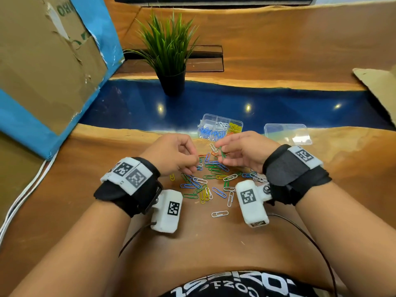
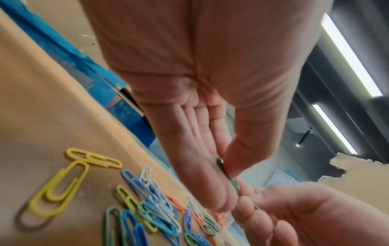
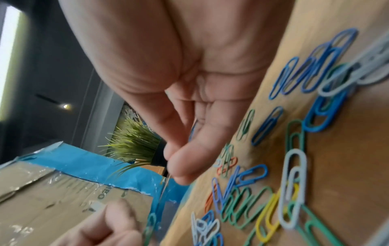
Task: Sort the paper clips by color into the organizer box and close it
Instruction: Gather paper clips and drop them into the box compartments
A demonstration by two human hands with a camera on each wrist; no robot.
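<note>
A loose pile of paper clips [image 1: 211, 179] in green, blue, white, yellow and orange lies on the wooden table between my hands. My left hand [image 1: 196, 162] hovers over the pile's left side and pinches a green clip [image 2: 234, 182] between thumb and fingers. My right hand [image 1: 220, 150] is just above the pile's far side and pinches another green clip [image 1: 222, 154] that hangs from thumb and forefinger. The clear organizer box [image 1: 220, 120] stands open just beyond the hands, with blue, white and yellow clips in separate compartments. Its clear lid [image 1: 287, 133] lies to the right.
A potted grass plant [image 1: 171, 61] stands behind the box. A cardboard box with blue tape [image 1: 42, 61] fills the left side, and torn cardboard [image 1: 379, 86] juts in at the far right. White cables [image 1: 21, 200] run along the left table edge.
</note>
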